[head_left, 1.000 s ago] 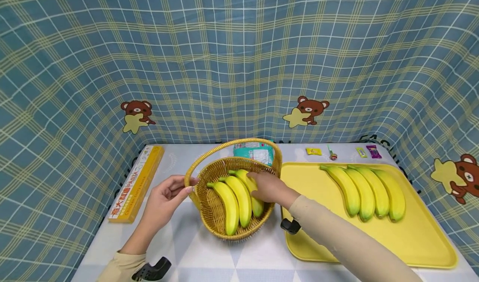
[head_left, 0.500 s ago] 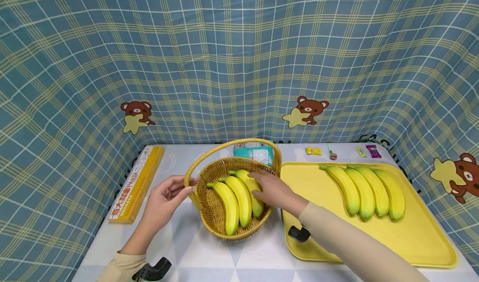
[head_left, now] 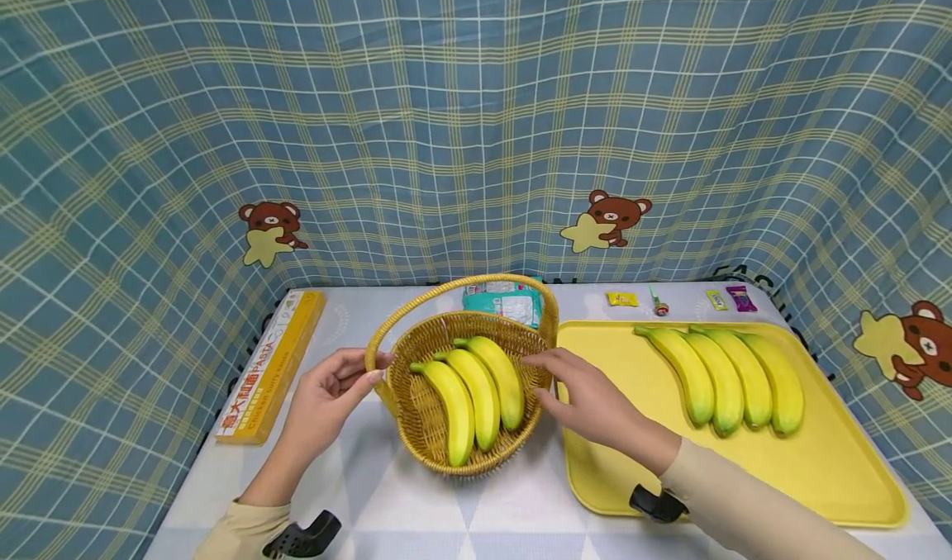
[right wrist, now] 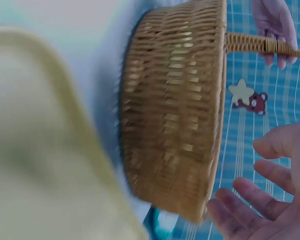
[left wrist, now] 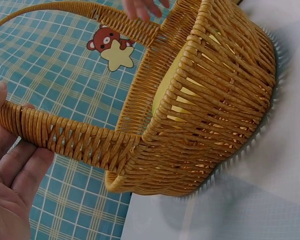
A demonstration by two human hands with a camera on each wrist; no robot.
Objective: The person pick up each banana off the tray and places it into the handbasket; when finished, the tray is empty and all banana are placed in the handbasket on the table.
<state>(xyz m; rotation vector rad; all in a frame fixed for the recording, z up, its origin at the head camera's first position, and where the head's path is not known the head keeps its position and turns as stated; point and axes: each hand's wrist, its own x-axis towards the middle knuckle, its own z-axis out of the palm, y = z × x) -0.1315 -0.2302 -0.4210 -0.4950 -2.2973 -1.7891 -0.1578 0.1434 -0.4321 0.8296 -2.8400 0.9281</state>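
The left hand pinches the handle, the right hand hovers relaxed and empty; mid-loading, apparently, the basket next needs a banana from the tray's far edge.

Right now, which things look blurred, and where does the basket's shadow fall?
Right wrist view: the yellow rectangular tray is strongly blurred, the golden-brown wicker basket only slightly soft; left wrist view: the basket is sharper, its soft shadow on the pale patterned tabletop; head view: its three yellow curved bananas look crisp.
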